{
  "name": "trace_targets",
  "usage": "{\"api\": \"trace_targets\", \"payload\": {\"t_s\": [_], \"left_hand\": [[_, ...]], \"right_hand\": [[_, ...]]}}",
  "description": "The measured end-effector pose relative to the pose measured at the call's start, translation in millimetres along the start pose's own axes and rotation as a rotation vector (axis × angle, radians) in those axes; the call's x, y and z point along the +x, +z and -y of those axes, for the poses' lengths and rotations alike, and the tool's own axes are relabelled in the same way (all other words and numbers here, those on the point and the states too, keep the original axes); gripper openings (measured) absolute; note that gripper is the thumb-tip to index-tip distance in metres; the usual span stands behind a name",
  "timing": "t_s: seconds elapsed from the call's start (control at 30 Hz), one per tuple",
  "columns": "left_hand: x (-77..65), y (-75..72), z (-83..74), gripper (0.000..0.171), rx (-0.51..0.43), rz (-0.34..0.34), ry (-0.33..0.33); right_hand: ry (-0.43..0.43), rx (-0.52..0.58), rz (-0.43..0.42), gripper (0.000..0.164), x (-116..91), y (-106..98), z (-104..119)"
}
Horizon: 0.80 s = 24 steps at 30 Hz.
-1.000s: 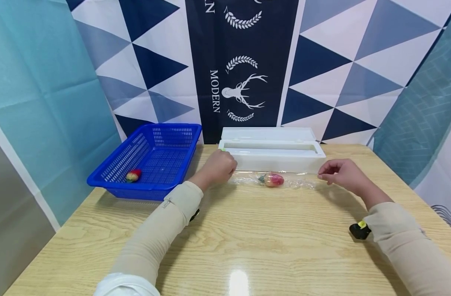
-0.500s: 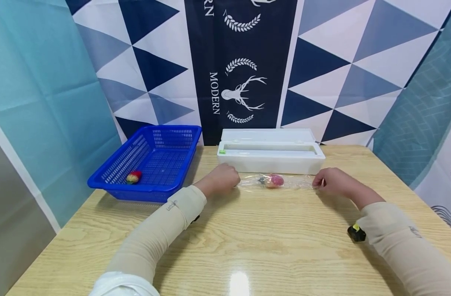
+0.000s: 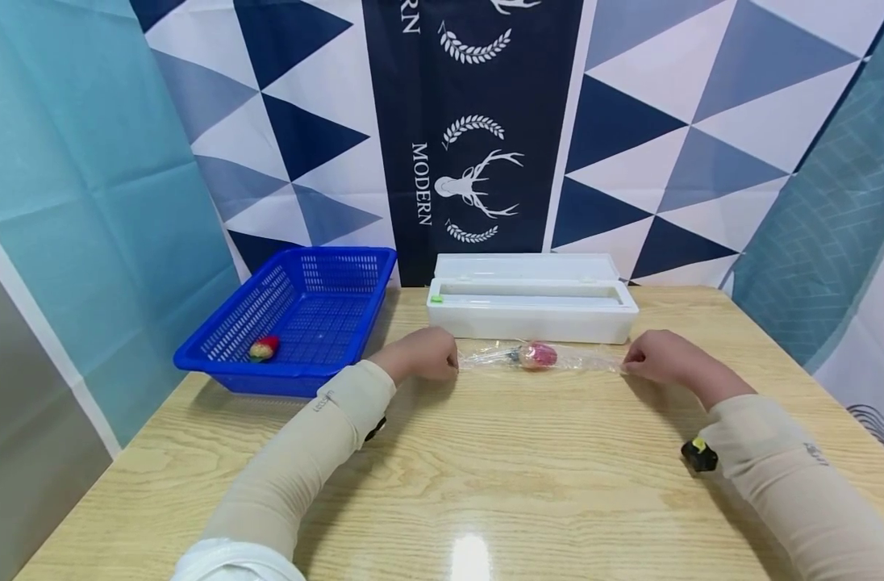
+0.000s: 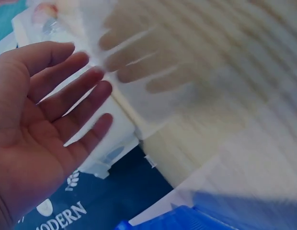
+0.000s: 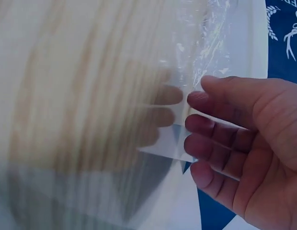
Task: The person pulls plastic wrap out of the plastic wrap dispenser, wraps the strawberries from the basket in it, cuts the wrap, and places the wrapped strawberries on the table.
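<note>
Wooden tabletop carries a wrapped strawberry lying crosswise, leaves leftward, between loose-fingered hands.

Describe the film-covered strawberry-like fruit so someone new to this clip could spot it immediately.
On the wooden table, find the long white box toward the back. Just in front of it lies a red strawberry-like fruit, its green end leftward. Clear film covers it, unlike the bare fruit in the blue basket.
</note>
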<state>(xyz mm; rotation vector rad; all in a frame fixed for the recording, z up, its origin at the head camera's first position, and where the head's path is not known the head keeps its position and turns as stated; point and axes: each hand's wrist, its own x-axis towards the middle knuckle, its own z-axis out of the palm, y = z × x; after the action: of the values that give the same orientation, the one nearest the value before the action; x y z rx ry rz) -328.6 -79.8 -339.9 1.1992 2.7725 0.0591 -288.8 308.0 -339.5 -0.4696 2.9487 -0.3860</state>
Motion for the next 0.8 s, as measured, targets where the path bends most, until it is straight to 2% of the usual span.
{"api": "trace_targets", "payload": {"t_s": [0.07,0.17,0.27,0.3,0.4,0.53,0.63,0.8], "left_hand": [[-0.9,-4.2,-0.3,0.034,-0.031,0.021,-0.021],[0.7,-11.4,-3.5,0.026,-0.022,0.023,-0.042],[6.2,-19.1,-10.6,0.007,-0.007,-0.032,-0.014],[9.1,-21.3,-13.8,0.007,-0.004,-0.062,-0.001],[21.7,-27.2,-26.1,0.014,-0.011,-0.144,0.034],[43.5,-30.7,-45.9,0.019,-0.057,-0.203,0.018],[59.9,-27.9,-57.5,0.025,-0.1,-0.199,-0.015],[82.7,-18.0,-67.7,0.033,-0.159,-0.155,-0.062]], "right_hand": [[0.041,-0.022,0.008,0.018,-2,-5,0],[0.101,-0.046,0.007,0.023,-5,-13,3],[0.13,-0.048,-0.01,0.026,-9,-19,6],[0.13,-0.045,-0.018,0.026,-10,-21,7],[0.131,-0.021,-0.076,0.029,-13,-26,11],[0.153,0.059,-0.186,0.035,-16,-33,16],[0.168,0.119,-0.23,0.039,-16,-37,21],[0.17,0.177,-0.223,0.042,-14,-40,28]]}}
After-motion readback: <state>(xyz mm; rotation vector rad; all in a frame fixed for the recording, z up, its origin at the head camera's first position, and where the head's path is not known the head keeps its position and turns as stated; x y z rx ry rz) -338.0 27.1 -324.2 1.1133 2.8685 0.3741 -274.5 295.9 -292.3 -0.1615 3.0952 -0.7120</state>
